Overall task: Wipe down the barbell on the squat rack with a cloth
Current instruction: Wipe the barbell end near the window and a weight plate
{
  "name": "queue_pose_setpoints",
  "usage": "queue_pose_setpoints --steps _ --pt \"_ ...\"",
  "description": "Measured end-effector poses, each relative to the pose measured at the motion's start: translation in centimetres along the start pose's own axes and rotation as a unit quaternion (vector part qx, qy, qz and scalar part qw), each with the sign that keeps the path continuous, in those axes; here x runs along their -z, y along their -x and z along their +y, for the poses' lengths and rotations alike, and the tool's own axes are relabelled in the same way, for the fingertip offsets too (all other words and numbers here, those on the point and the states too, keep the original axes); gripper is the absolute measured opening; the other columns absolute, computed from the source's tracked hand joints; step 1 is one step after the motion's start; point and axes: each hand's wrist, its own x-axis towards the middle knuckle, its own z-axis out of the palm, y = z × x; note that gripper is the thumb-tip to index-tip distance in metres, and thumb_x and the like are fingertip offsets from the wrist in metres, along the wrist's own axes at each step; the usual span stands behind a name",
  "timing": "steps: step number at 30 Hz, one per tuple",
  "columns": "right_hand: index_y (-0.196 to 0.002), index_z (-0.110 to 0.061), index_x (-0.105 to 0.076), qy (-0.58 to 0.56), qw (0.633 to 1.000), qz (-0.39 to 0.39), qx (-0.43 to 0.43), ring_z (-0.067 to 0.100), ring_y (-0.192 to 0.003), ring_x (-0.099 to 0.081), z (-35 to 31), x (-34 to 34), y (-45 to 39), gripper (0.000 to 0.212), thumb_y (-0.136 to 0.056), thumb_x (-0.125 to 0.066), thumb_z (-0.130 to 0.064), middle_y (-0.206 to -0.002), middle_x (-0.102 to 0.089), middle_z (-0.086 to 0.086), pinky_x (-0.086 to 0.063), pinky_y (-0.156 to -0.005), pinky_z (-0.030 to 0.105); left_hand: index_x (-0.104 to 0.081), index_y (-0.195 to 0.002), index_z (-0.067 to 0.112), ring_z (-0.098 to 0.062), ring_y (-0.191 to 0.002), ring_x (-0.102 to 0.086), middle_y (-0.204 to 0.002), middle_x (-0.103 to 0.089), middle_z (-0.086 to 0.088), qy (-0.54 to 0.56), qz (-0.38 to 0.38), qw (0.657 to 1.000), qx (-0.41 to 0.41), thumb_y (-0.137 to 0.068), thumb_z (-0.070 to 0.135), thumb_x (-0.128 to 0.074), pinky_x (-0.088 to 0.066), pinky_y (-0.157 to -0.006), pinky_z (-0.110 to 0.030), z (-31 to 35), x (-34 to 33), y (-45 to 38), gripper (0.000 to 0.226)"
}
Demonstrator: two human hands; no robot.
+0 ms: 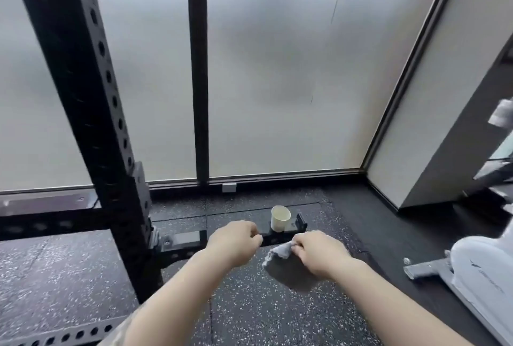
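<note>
My right hand (319, 252) grips a grey cloth (280, 255), which hangs down and to the left of the fingers above the speckled floor. My left hand (236, 240) is beside it at the same height, fingers curled, and I cannot tell whether it holds anything. Both hands hover over the low black foot bar of the squat rack (183, 241). The rack's black perforated upright (83, 82) rises at the left. No barbell is in view.
A cream paper cup (280, 218) stands on the rack's foot bar just beyond my hands. Frosted glass panels with a black mullion (198, 68) fill the background. A white machine base (480, 268) sits at the right on the rubber floor (263, 312).
</note>
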Motion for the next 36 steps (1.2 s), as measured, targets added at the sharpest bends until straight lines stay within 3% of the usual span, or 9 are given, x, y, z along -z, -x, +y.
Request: queue_pose_setpoints --steps 6,13,20,23,28,32,36 --pt "-0.110 -0.032 -0.059 -0.017 0.999 -0.013 -0.028 0.025 -0.116 -0.054 9.6 1.0 -3.8 0.025 -0.099 -0.038 -0.040 -0.124 -0.060 -0.001 -0.045 -0.091 0.037 -0.063 -0.105 0.034 -0.021 -0.100 -0.061 -0.108 -0.067 0.007 -0.011 -0.033 0.999 0.015 -0.089 0.042 -0.042 -0.044 -0.096 -0.043 6.9 -3.4 -6.3 0.027" --pt "-0.101 -0.025 -0.058 -0.053 0.998 -0.020 0.005 0.027 -0.112 -0.055 13.9 1.6 -12.9 0.025 -0.100 -0.038 -0.039 -0.117 -0.063 0.003 -0.044 -0.085 0.035 -0.063 -0.112 0.030 -0.020 -0.106 -0.060 -0.118 -0.065 0.005 0.000 -0.022 1.000 0.006 -0.091 0.038 -0.043 -0.049 -0.091 -0.035 10.7 -4.3 -18.3 0.031" --pt "-0.102 -0.026 -0.059 -0.082 0.996 0.006 -0.025 0.026 -0.107 -0.056 21.8 7.3 -22.0 0.025 -0.100 -0.038 -0.040 -0.111 -0.063 0.001 -0.044 -0.083 0.035 -0.063 -0.109 0.031 -0.019 -0.099 -0.063 -0.114 -0.067 0.006 0.006 -0.026 1.000 0.005 -0.089 0.037 -0.043 -0.051 -0.087 -0.033 16.1 -2.9 -31.6 0.029" --pt "-0.093 -0.025 -0.055 -0.090 0.996 0.009 -0.019 0.025 -0.105 -0.055 25.6 9.1 -26.2 0.022 -0.100 -0.038 -0.038 -0.108 -0.064 0.001 -0.042 -0.080 0.035 -0.064 -0.109 0.031 -0.017 -0.098 -0.062 -0.113 -0.066 0.007 0.008 -0.025 1.000 0.017 -0.090 0.038 -0.044 -0.052 -0.087 -0.033 18.0 -2.8 -36.4 0.029" --pt "-0.089 -0.029 -0.053 -0.103 0.995 -0.006 0.008 0.023 -0.100 -0.058 31.8 10.8 -35.4 0.021 -0.100 -0.038 -0.038 -0.106 -0.064 -0.004 -0.042 -0.073 0.033 -0.062 -0.114 0.031 -0.013 -0.102 -0.061 -0.117 -0.064 0.009 -0.005 -0.033 0.997 0.076 -0.092 0.042 -0.043 -0.050 -0.092 -0.034 18.3 -2.8 -44.4 0.031" --pt "-0.073 -0.034 -0.044 -0.086 0.994 -0.009 0.067 0.019 -0.090 -0.052 36.2 13.0 -43.6 0.028 -0.100 -0.037 -0.038 -0.100 -0.063 -0.005 -0.040 -0.069 0.031 -0.060 -0.118 0.029 -0.011 -0.095 -0.062 -0.119 -0.063 0.008 0.037 -0.001 0.983 0.182 -0.093 0.042 -0.042 -0.051 -0.088 -0.030 16.2 -2.8 -48.1 0.033" --pt "-0.098 -0.035 -0.058 -0.079 0.988 -0.014 0.134 0.017 -0.101 -0.057 36.5 15.2 -50.5 0.021 -0.100 -0.037 -0.037 -0.080 -0.048 -0.014 -0.041 -0.073 0.029 -0.061 -0.117 0.029 -0.009 -0.101 -0.059 -0.117 -0.063 0.011 0.085 0.032 0.956 0.280 -0.094 0.040 -0.044 -0.047 -0.091 -0.027 13.6 -3.0 -49.3 0.031"
